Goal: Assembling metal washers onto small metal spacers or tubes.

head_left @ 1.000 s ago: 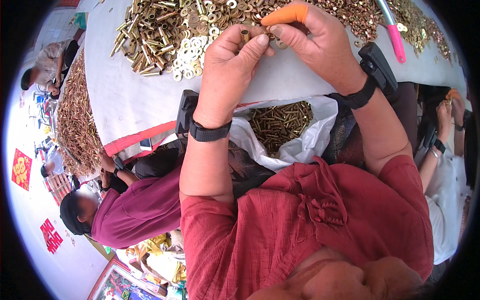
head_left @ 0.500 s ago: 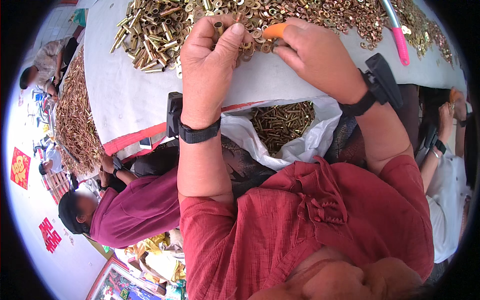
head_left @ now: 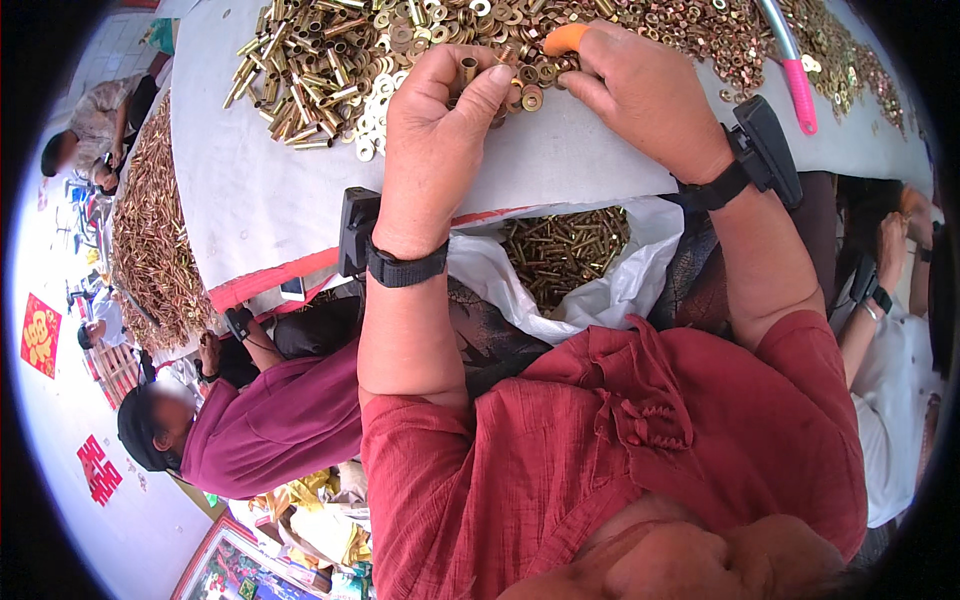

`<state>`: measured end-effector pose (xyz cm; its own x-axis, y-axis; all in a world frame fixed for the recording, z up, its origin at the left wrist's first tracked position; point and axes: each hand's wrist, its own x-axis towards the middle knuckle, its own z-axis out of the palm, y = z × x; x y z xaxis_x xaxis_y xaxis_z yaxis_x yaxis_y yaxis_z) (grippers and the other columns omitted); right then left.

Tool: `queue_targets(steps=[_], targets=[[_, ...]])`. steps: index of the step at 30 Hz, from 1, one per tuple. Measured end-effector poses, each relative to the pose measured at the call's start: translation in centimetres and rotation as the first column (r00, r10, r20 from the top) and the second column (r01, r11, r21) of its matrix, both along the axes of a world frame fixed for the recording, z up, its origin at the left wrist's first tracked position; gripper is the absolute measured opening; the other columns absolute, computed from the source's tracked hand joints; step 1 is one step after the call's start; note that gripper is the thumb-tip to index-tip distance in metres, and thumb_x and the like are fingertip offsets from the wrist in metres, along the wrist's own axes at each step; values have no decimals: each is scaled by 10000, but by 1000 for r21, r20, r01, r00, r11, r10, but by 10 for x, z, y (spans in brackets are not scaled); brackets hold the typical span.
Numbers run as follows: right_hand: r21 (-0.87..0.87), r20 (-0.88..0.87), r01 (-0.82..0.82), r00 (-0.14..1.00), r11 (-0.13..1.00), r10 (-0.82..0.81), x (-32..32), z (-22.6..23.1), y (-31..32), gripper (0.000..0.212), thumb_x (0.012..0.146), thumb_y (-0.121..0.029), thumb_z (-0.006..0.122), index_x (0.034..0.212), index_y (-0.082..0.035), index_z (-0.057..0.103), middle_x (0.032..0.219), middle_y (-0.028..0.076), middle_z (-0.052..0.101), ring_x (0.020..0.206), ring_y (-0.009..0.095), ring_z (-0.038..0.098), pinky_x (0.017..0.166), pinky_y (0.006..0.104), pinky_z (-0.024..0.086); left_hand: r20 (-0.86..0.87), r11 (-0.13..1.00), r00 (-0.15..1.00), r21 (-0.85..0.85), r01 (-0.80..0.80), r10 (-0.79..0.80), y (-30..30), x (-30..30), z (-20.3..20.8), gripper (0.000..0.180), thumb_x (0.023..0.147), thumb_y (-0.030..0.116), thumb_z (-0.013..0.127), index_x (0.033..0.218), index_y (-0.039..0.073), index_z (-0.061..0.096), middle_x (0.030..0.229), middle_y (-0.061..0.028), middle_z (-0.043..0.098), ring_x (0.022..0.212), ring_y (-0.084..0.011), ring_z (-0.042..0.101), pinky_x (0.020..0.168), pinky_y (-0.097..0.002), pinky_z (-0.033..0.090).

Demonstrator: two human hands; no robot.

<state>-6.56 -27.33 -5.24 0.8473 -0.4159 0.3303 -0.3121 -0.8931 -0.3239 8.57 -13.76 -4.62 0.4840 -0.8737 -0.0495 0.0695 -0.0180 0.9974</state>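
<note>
My left hand [head_left: 440, 125] is closed at the near edge of the heaped hardware. Between its thumb and fingers shows the open end of a brass-coloured metal sleeve [head_left: 468, 66], with a copper-coloured threaded bolt [head_left: 506, 54] beside it; how they join is hidden. To its right, my right hand [head_left: 650, 105] is over the washers, thumb and forefinger apart, nothing visible between them. An orange finger cot [head_left: 566, 40] covers a fingertip. Flat washers [head_left: 531, 98] lie between the hands. Loose sleeves [head_left: 300, 85] are piled left of my left hand.
Small nuts [head_left: 700, 50] spread across the far right, near a pink-handled tool [head_left: 799, 95]. Below the table edge, a white sack [head_left: 655, 255] holds finished-looking metal bolts [head_left: 565, 250]. Another heap of bolts [head_left: 150, 235] lies left, near a person in purple [head_left: 275, 430]. Someone in white [head_left: 890, 420] sits right.
My left hand has shifted slightly right and nearer, still holding the sleeve and bolt. My right hand has moved slightly right and up, its thumb and forefinger further apart.
</note>
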Motion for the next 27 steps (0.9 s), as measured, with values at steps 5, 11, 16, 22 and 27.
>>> queue_targets(steps=[5, 11, 16, 22, 27], targets=[[-66, -37, -1, 999, 998, -2, -1, -4, -2, 241, 862, -215, 652, 1066, -87, 635, 904, 88, 628, 844, 300, 637, 685, 402, 503, 28, 999, 1000, 42, -1, -1, 1, 1, 0, 126, 943, 103, 626, 1024, 6, 623, 820, -19, 653, 755, -74, 595, 701, -223, 492], [155, 70, -22, 997, 988, 11, -5, 0, -7, 239, 885, -146, 643, 1111, -70, 639, 945, 67, 650, 820, 216, 653, 696, 314, 517, 85, 996, 996, 82, 28, -35, 4, 0, -4, 125, 928, 110, 643, 1003, 11, 626, 787, 3, 634, 734, -60, 550, 674, -215, 459], [853, 294, -262, 956, 452, -2, -9, -2, -5, 256, 929, -59, 617, 1181, -23, 600, 1055, 1, 637, 953, 76, 602, 850, 242, 498, 309, 983, 934, 105, 153, -178, 2, -2, -7, 87, 944, 90, 624, 986, 14, 626, 853, 1, 653, 814, -68, 579, 762, -214, 465], [660, 380, -332, 921, 674, 82, -8, 7, -6, 210, 872, -68, 654, 1078, -28, 643, 876, 12, 651, 812, 69, 615, 718, 240, 508, 281, 979, 938, 86, 184, -201, -1, -4, -3, 72, 936, 86, 629, 968, 22, 622, 823, 8, 631, 778, -68, 556, 726, -214, 449], [499, 247, -223, 963, 838, 109, -10, 17, -5, 190, 860, -145, 672, 1000, -27, 623, 828, 121, 635, 773, 258, 656, 697, 344, 514, 371, 975, 904, 144, 168, -211, -2, -5, 0, 90, 923, 86, 645, 979, 21, 618, 773, 6, 612, 731, -72, 534, 680, -238, 453]])
